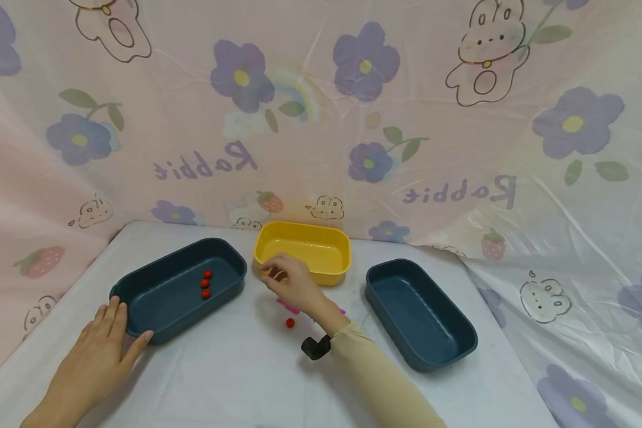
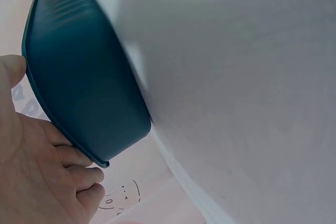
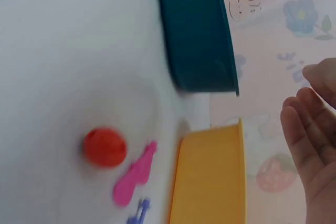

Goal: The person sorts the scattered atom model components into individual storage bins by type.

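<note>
My left hand (image 1: 95, 352) rests against the near left end of a dark blue tub (image 1: 160, 302), fingers straight and thumb apart. In the left wrist view, its fingers and thumb touch the tub's rim. Three small red balls (image 1: 205, 283) lie in a row inside this tub. My right hand (image 1: 294, 284) hovers at the near left corner of a yellow tub (image 1: 321, 252), fingers loosely bent, holding nothing visible. Below it on the white cloth lie another red ball (image 1: 290, 323) and a pink piece (image 1: 288, 306). The right wrist view also shows a small purple piece (image 3: 139, 212).
A second dark blue tub (image 1: 414, 315) stands at the right, with nothing seen inside it. Behind the table hangs a patterned curtain (image 1: 310, 131). A bit more pink (image 1: 342, 311) shows beside my right forearm, which hides part of the cloth.
</note>
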### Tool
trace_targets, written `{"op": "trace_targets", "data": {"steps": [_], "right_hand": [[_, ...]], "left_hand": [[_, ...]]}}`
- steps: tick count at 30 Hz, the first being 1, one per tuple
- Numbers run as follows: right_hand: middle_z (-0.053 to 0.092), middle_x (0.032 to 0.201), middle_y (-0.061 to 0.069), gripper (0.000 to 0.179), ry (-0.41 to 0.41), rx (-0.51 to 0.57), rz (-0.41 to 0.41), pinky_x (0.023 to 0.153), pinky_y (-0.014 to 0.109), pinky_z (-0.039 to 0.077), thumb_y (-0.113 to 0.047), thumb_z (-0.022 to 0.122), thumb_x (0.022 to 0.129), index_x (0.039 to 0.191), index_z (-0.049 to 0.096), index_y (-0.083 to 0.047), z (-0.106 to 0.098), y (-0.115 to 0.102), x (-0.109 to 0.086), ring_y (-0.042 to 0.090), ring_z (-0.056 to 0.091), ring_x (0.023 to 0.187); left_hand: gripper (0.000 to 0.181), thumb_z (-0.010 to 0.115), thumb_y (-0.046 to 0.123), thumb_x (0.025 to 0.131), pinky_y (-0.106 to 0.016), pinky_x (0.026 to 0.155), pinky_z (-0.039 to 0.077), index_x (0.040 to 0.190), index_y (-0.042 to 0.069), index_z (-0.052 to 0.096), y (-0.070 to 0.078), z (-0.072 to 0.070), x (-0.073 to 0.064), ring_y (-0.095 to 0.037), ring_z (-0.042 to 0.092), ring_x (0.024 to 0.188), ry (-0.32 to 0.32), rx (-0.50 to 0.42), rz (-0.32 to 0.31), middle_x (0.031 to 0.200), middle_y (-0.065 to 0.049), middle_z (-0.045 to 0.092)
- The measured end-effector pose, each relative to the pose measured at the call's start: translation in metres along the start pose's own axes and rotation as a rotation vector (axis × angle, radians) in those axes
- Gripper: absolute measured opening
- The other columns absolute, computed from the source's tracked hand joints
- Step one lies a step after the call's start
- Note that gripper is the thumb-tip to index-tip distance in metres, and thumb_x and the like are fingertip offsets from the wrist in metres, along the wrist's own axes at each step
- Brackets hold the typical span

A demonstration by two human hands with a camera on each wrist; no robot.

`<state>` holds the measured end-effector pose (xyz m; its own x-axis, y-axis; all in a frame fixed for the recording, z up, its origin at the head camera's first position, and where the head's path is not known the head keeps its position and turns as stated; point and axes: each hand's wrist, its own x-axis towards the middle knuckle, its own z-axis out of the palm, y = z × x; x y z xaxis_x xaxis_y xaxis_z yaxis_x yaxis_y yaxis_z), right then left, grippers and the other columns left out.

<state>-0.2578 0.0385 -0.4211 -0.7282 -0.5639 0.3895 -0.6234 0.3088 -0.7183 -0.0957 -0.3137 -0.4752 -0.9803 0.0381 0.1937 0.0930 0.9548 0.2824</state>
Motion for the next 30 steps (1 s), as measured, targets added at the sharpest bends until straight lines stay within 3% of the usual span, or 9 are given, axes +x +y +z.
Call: {"op": "trace_targets", "data": {"steps": [9,17,23,30], "right_hand": [[0.069,0.110,0.011,0.019,-0.084,-0.106,0.063,0.085,0.025,0.060,-0.006,0.075,0.096,0.115,0.073,-0.005,-0.017,0.012,-0.030,0.013,0.066,0.093],[0.070,0.103,0.009,0.018,-0.191,-0.228,0.036,0.079,0.026,0.061,-0.004,0.076,0.093,0.112,0.074,-0.003,-0.024,0.024,-0.049,0.017,0.067,0.088],[0.069,0.104,0.005,0.017,-0.290,-0.285,0.016,0.077,0.017,0.057,-0.006,0.076,0.094,0.111,0.074,-0.005,-0.023,0.032,-0.057,0.011,0.064,0.085],[0.068,0.104,0.001,0.016,-0.339,-0.339,0.011,0.076,0.011,0.054,-0.008,0.077,0.094,0.110,0.075,-0.008,-0.019,0.037,-0.060,0.009,0.063,0.086]], "left_hand": [[0.087,0.051,0.042,0.109,-0.064,0.123,-0.007,0.151,-0.026,0.016,0.001,0.000,-0.001,-0.059,0.000,0.151,0.016,0.005,0.004,0.161,-0.045,0.003],[0.086,0.050,0.042,0.110,-0.065,0.123,-0.006,0.151,-0.026,0.017,0.000,0.001,-0.001,-0.060,0.000,0.151,0.028,-0.002,0.007,0.161,-0.045,0.004],[0.086,0.049,0.042,0.110,-0.065,0.123,-0.006,0.152,-0.025,0.015,0.000,0.000,-0.001,-0.059,-0.001,0.152,0.013,-0.010,0.004,0.162,-0.044,0.001],[0.086,0.048,0.042,0.110,-0.065,0.123,-0.007,0.152,-0.026,0.014,0.003,-0.002,-0.001,-0.059,-0.001,0.151,0.002,-0.008,0.003,0.161,-0.045,0.001]]}}
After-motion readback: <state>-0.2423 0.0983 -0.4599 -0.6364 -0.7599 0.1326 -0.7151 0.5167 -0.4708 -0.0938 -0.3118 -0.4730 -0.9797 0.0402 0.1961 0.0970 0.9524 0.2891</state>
